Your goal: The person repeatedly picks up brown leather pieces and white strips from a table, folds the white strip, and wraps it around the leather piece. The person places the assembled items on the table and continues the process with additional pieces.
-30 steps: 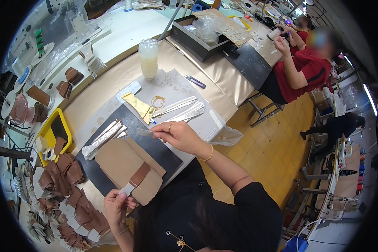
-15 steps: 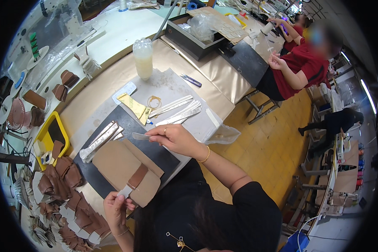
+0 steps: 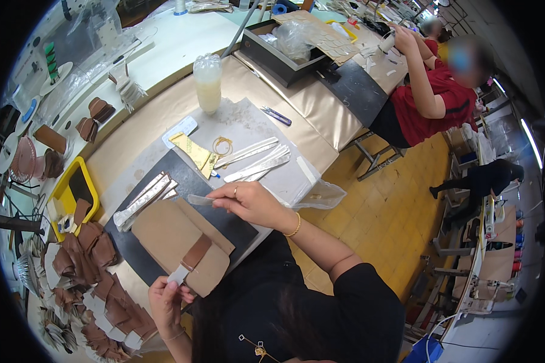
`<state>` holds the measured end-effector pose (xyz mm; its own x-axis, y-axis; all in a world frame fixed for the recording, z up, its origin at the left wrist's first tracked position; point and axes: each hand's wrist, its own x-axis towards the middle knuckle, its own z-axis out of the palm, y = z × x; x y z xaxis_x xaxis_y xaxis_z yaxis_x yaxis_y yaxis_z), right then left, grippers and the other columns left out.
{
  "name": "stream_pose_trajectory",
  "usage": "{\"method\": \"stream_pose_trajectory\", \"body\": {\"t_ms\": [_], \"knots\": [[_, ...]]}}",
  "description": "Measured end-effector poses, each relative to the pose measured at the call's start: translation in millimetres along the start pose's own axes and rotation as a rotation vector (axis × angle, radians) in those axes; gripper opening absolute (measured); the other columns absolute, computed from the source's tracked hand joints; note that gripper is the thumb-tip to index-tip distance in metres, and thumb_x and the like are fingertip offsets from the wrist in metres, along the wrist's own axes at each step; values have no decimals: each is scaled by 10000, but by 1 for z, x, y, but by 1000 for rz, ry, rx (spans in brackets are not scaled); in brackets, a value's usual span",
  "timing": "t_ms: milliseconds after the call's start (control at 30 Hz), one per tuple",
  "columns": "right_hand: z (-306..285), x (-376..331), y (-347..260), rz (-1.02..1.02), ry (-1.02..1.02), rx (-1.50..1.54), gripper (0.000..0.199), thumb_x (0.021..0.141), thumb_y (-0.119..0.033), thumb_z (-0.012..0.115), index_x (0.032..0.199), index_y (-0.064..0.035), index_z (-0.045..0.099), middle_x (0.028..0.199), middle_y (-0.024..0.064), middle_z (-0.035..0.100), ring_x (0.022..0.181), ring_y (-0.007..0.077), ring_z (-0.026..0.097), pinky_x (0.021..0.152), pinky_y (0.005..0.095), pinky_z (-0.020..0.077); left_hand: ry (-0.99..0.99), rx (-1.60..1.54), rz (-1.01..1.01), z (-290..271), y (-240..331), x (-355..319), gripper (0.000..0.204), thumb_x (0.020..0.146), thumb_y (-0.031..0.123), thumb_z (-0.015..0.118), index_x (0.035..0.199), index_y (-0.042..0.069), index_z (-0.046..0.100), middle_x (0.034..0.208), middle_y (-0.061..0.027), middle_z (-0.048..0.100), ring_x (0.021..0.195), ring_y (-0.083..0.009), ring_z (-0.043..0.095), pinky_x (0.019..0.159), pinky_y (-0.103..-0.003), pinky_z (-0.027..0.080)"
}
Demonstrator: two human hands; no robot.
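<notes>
**Tan leather piece between my two hands**

The tan leather piece (image 3: 178, 242) with its brown strap (image 3: 196, 253) lies on the dark mat (image 3: 224, 219), between my hands. My left hand (image 3: 166, 300) sits at its near corner, fingers pinched on the pale tab (image 3: 178, 275) at the strap's end. My right hand (image 3: 252, 204) is just beyond the far edge, fingers closed on a thin flat tool (image 3: 200, 199). Past my right hand lie silvery strips (image 3: 255, 162); left of my left hand, a heap of brown leather pieces (image 3: 85, 266).
</notes>
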<state>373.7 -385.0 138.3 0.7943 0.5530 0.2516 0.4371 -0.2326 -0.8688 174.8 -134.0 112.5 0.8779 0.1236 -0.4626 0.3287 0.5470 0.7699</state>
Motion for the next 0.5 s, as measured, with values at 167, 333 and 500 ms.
{"method": "stream_pose_trajectory", "body": {"t_ms": [167, 333, 500], "knots": [[-1, -1, 1, -1, -5, -26, 175, 887, -109, 622, 1034, -29, 675, 842, 85, 704, 711, 165, 671, 644, 269, 517, -6, 7, 0, 2, 0, 0, 177, 892, 154, 628, 870, -5, 553, 712, -159, 658, 525, -202, 641, 489, -289, 552], [-1, -3, -1, 21, -17, -4, 174, 890, -106, 617, 1032, -23, 672, 846, 89, 704, 733, 169, 677, 657, 272, 518, -11, -5, 4, 3, 0, -1, 174, 894, 155, 625, 867, -2, 556, 709, -156, 657, 527, -200, 641, 493, -288, 551], [-1, -3, 0, -1, -16, -23, 173, 890, -101, 615, 1032, -20, 671, 849, 93, 705, 739, 172, 679, 660, 274, 518, -6, 4, 4, 4, 1, -1, 176, 894, 157, 627, 862, 0, 554, 707, -155, 657, 526, -202, 641, 497, -288, 552]]}}
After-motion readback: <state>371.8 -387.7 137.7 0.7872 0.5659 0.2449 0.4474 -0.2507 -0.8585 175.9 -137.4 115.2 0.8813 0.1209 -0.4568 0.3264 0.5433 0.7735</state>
